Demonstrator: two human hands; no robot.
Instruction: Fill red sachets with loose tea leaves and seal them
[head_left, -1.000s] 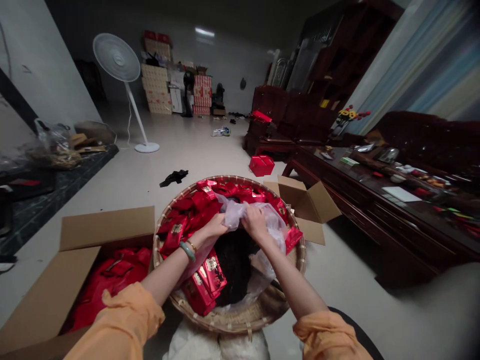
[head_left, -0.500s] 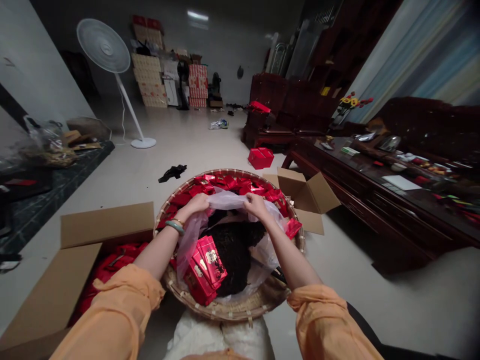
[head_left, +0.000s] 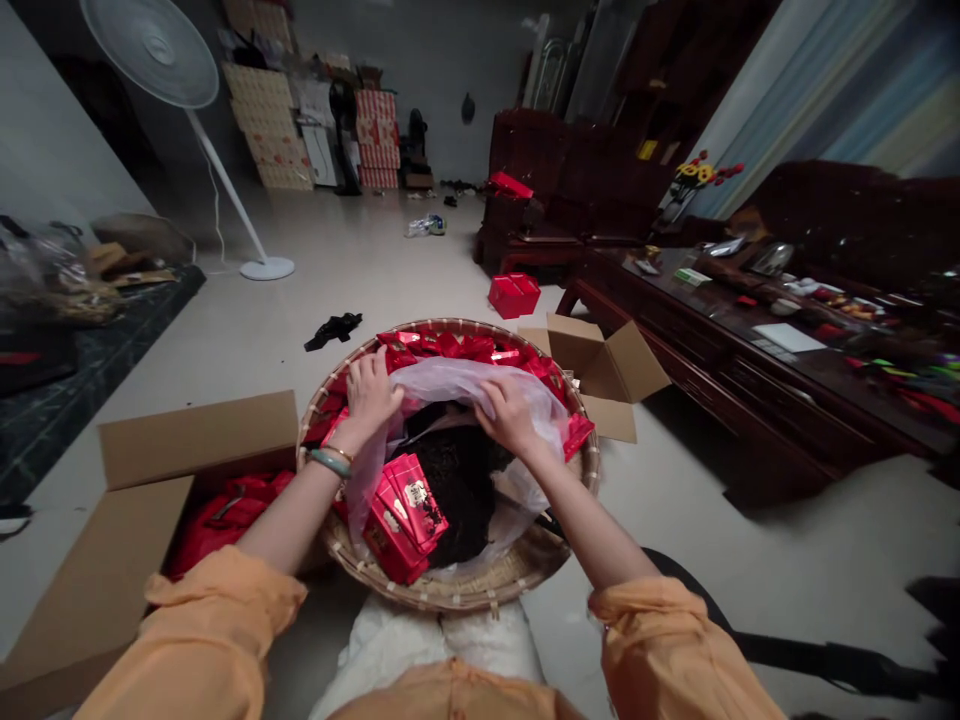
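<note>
A round woven bamboo basket point(head_left: 465, 603) rests at my lap. Inside it lies an open, clear plastic bag point(head_left: 540, 400) holding a mass of dark, loose, leaf-like stuff point(head_left: 457, 490). My left hand point(head_left: 371, 392) has its fingers spread over the basket's left side, with the thumb side by the bag's rim. My right hand point(head_left: 508, 412) has its fingers curled on the bag's far rim. A stack of red foil packets point(head_left: 405, 515) with gold labels lies at the front left of the dark stuff. More red packets point(head_left: 450, 347) ring the bag, partly covered by it.
An open carton point(head_left: 199, 435) of red packets stands on the left, another open carton point(head_left: 600, 365) on the right. A black cloth-like item point(head_left: 334, 330) and a red box point(head_left: 514, 294) are on the floor. A long dark wooden table point(head_left: 675, 320) runs along the right; a white fan point(head_left: 268, 268) stands further back.
My hands have moved apart and spread the bunched bag mouth wide. My left hand has since gone further left and its fingers have opened out. The view has shifted slightly.
</note>
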